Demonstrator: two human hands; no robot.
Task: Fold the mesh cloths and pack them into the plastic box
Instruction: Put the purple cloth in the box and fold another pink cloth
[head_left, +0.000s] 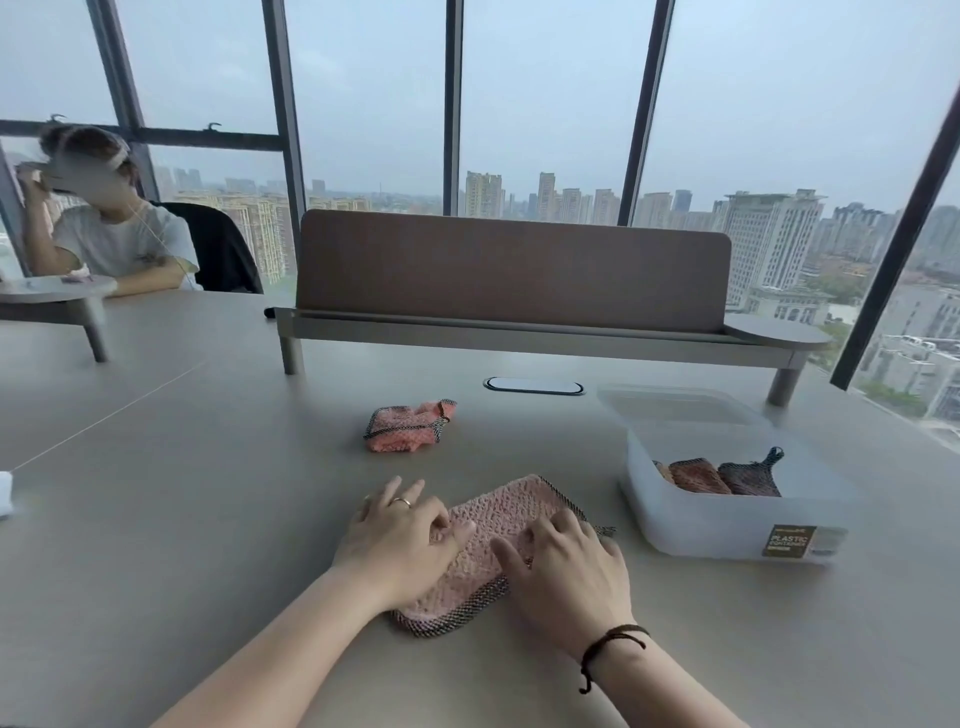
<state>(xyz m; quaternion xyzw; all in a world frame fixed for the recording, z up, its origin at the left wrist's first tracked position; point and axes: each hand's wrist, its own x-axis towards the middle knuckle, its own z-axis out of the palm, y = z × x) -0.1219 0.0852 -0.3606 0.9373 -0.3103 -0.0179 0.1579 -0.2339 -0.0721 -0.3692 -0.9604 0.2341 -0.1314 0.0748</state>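
Smooth grey table (208, 519) by tall windows | we press a nubbly pink mesh cloth (498, 525), dark woven edging, flat under both palms | left hand (402, 540) and right hand (566, 577) apart, fingers spread, gripping nothing | crumpled cloth (408, 423) beyond | translucent plastic box (727, 483) right, folded cloths (722, 475) inside.

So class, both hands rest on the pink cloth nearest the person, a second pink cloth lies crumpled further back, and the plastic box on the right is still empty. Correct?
Not quite. The head view shows the plastic box already holds folded cloths. The rest stands: left hand and right hand rest on the pink cloth, and the second pink cloth lies crumpled further back.
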